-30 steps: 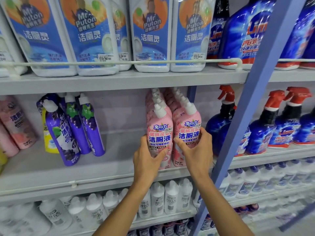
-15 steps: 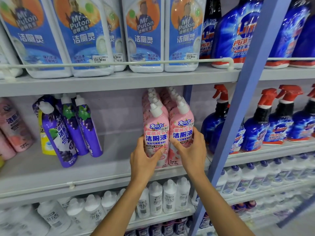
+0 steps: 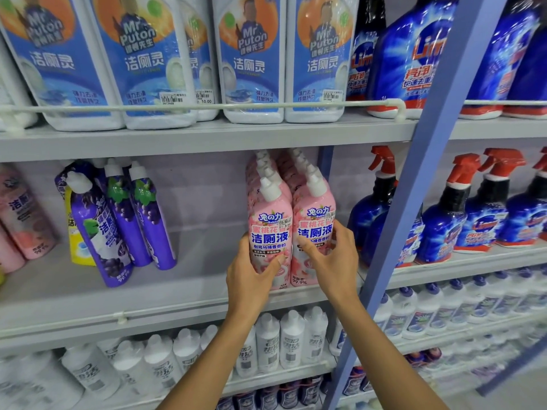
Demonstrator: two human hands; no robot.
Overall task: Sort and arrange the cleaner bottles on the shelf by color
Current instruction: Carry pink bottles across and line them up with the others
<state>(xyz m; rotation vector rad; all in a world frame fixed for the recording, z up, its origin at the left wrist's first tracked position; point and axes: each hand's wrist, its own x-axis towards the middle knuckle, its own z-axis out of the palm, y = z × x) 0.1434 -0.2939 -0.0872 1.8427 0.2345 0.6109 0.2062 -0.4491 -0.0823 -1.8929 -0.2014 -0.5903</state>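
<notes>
**Landmark:** blue upright post (image 3: 414,202) at the front of the shelving.

**Pink rows (two):** upright on the middle shelf (image 3: 177,294), just left of the post, running back toward the rear wall. Long axis vertical, white caps up, labels outward.

**Left front pink bottle (image 3: 270,229):** lower body held by the left hand (image 3: 251,279). Fingers curl round the side away from the post, thumb lies across the label.

**Right front pink bottle (image 3: 315,226):** touching its neighbour, on the post side. The right hand (image 3: 334,261) wraps its post-side flank, thumb across the front.

**Purple bottles (image 3: 142,220):** same shelf, well left of the post, leaning, with a yellow bottle (image 3: 77,247) behind them.

**Stray pink bottles (image 3: 23,214):** farthest from the post, beyond the purple group, tilted.

**Assessment:** each hand already sits on its own bottle, so no reach is needed, and the pair stands pressed between the two palms. The step looks like squaring up the front of the pink rows. The strays probably belong here, and the left hand is nearer them.
</notes>
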